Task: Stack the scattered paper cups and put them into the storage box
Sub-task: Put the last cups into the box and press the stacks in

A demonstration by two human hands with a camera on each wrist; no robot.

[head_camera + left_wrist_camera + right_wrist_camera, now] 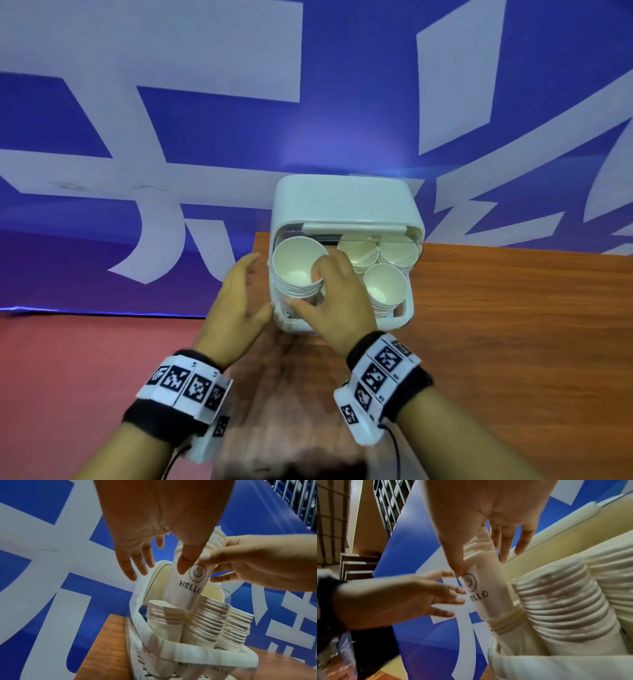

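At the table's [513,325] far left corner stands our white box [342,202], its lid swung up and back, its clear front wall facing us. We see several stacks of paper cups standing upright inside it: two at the back right, one at the front right [385,287], and, in the left wrist view, a short stack [164,615] low against the left wall.

Our right hand [337,301] holds the tall stack [298,270] at the box's left side. The thumb lies along the near face of the stack, the fingers curl round its far side just under the rims, so we have it pinched between them. The stack's foot is down among the other stacks in the box while its top stands well above the box's rim, leaning a little to the left. The outer cup bears a smiley face and the word HELLO.

Our left hand [239,301] is beside the box's left wall, fingers straight and spread, gripping nothing. In the left wrist view its thumb tip touches the stack's side just above the smiley; the fingers [130,573] stand apart from the cups.

Behind the table hangs a blue banner [205,120] with large white characters, and a red floor [85,359] lies at our left.
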